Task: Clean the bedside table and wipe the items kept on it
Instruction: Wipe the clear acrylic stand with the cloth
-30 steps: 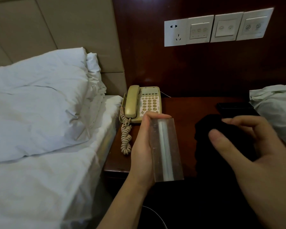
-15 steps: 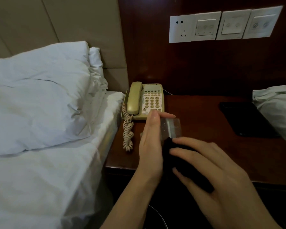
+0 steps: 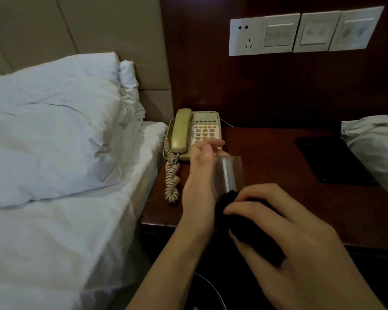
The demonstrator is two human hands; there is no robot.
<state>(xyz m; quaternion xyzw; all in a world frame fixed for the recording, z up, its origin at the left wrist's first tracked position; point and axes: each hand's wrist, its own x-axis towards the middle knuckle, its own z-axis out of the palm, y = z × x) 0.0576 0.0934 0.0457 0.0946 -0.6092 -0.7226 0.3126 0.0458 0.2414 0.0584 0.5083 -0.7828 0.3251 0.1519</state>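
Observation:
My left hand (image 3: 198, 189) grips a clear plastic stand (image 3: 230, 173), held above the front of the dark wooden bedside table (image 3: 278, 157). My right hand (image 3: 285, 233) holds a black cloth (image 3: 249, 222) bunched in its fingers and presses it against the lower part of the stand. The stand's lower end is hidden by the cloth. A beige corded telephone (image 3: 195, 133) sits at the table's back left, its coiled cord (image 3: 171, 180) trailing toward the front edge.
A flat black object (image 3: 329, 159) lies at the table's right side. A bed with a white pillow (image 3: 54, 130) borders the table on the left, more white bedding (image 3: 376, 144) on the right. A socket and switch panel (image 3: 300, 32) is on the wall.
My right hand brought the black cloth from the right onto the clear stand and now rubs its lower part. The stand has tipped slightly in my left hand.

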